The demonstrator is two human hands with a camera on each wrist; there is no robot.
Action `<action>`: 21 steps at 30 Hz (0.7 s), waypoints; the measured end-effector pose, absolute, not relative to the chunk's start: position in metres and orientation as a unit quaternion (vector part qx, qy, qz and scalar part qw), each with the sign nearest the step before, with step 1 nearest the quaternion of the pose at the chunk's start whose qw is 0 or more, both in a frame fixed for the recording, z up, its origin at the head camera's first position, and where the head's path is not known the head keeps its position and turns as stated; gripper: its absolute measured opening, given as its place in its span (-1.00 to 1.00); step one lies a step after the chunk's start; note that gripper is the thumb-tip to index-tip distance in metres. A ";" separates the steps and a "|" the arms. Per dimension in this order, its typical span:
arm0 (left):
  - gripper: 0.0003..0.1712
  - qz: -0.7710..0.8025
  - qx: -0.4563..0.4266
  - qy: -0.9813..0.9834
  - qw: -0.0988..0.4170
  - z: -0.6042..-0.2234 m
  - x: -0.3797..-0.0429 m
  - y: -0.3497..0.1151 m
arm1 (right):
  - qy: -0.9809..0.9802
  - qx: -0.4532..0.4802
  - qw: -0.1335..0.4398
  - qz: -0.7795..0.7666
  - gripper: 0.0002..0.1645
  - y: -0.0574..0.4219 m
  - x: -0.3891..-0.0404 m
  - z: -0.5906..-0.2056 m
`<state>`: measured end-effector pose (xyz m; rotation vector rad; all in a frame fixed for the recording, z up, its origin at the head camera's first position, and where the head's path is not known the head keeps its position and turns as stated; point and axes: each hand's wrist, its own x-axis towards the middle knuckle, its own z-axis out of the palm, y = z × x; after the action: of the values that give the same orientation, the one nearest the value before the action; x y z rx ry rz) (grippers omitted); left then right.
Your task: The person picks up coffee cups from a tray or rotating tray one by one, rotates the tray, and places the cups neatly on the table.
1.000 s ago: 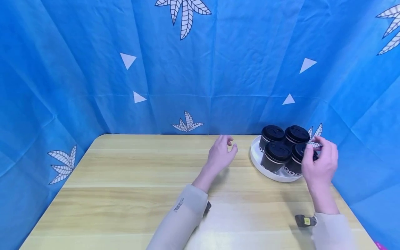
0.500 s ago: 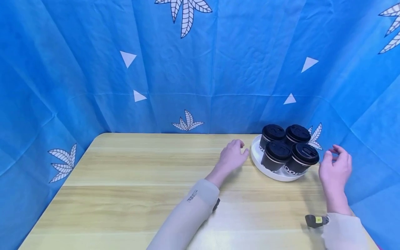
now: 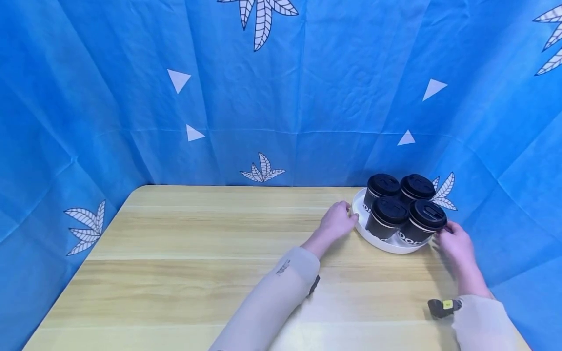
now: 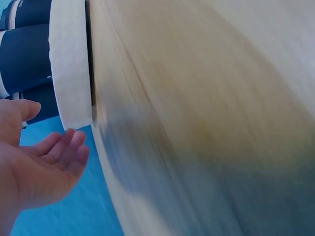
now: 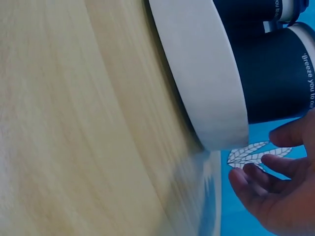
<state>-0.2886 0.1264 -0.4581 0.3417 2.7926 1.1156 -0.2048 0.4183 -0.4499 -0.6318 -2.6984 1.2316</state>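
Note:
A round white tray [image 3: 374, 242] stands at the table's far right, bearing several black paper cups with lids; the front right cup [image 3: 422, 225] shows white lettering. My left hand [image 3: 337, 222] is at the tray's left rim. In the left wrist view its loosely bent fingers [image 4: 63, 152] lie at the tray wall [image 4: 73, 64], the thumb on the cup side; whether they touch cannot be told. At the tray's right side is my right hand [image 3: 457, 243]. The right wrist view shows its spread, slightly bent fingers [image 5: 246, 189] just apart from the tray wall [image 5: 202, 73].
The tray rests on a light wooden table [image 3: 197, 234]. A blue curtain [image 3: 241, 97] with white leaf prints hangs behind the table and along both sides, close behind the tray.
My right hand has moved from above the front right cup, out to the right, then down beside the tray. My left hand has moved right to the tray's rim. Cups and tray stay put.

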 end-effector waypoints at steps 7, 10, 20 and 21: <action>-0.40 0.397 0.101 0.910 0.066 -0.462 -0.290 0.138 | -0.874 -0.184 0.048 0.447 -0.45 0.423 -0.210 -0.463; -0.49 0.401 0.101 0.908 0.066 -0.462 -0.289 0.141 | -0.876 -0.176 0.041 0.448 -0.46 0.423 -0.210 -0.465; -0.67 0.384 0.088 0.917 0.069 -0.460 -0.288 0.144 | -0.898 -0.168 0.056 0.402 -0.68 0.420 -0.211 -0.465; -0.67 0.385 0.089 0.916 0.070 -0.460 -0.289 0.143 | -0.899 -0.169 0.057 0.400 -0.68 0.420 -0.211 -0.465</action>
<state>-0.2886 0.1434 -0.4603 0.2669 2.7564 1.1591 -0.2111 0.4198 -0.4653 -0.5116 -2.7272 1.2129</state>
